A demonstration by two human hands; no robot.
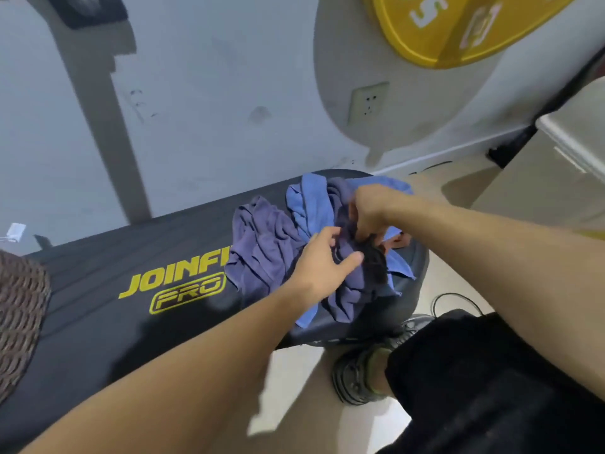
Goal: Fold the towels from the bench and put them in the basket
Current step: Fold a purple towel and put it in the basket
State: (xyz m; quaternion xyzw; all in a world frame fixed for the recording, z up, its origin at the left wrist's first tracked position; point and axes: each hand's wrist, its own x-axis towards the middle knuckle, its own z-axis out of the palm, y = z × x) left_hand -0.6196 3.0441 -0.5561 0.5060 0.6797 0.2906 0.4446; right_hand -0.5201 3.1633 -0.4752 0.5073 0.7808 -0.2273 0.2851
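woven basket (19, 319) at the far left on the black bench (108, 290). towels (262, 247) heaped crumpled on the bench's right end. left hand (322, 263) spread on the dark towel, right hand (370, 211) pinching its folds.

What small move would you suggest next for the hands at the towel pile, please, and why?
Probably lift the dark purple towel clear of the pile: the right hand already pinches its bunched cloth, the left hand rests on it, and it lies tangled with the light blue towel on the black padded bench.
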